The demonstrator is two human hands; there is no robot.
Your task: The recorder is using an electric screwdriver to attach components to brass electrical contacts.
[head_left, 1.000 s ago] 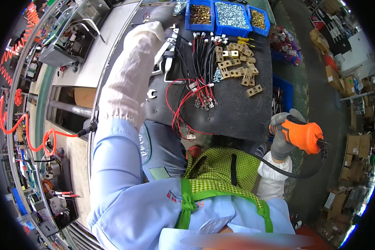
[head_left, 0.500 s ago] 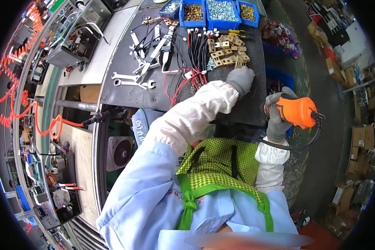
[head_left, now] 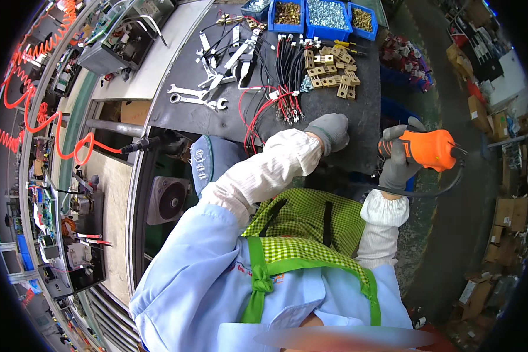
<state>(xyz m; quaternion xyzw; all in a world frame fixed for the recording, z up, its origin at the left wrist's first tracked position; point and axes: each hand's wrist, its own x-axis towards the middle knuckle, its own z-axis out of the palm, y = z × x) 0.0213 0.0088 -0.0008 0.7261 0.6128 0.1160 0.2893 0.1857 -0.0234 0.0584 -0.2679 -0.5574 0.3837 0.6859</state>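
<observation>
My left hand (head_left: pixel 330 132), in a grey glove, is closed above the near edge of the dark tabletop (head_left: pixel 217 126). Its fingers curl out of sight, so I cannot make out what, if anything, they hold. Beyond it lie several slotted brass blocks (head_left: pixel 347 85) beside a bundle of black cables (head_left: pixel 288 61) with ring ends. Off the table's right side, my gloved right hand (head_left: pixel 396 167) grips an orange corded power screwdriver (head_left: pixel 430 149) by its body. Its black cord (head_left: pixel 419 193) loops below the hand.
Blue bins hold brass parts (head_left: pixel 288 14), silver screws (head_left: pixel 328 14) and more brass pieces (head_left: pixel 362 19) at the far edge. Wrenches (head_left: pixel 188 97) lie on the left, yellow-handled pliers (head_left: pixel 347 45) behind the blocks. Red coiled hose (head_left: pixel 58 132) hangs far left; a stool (head_left: pixel 212 161) stands below.
My left hand has drawn back from the brass blocks toward the table's near edge. My right hand still holds the screwdriver. The whole view has shifted slightly.
</observation>
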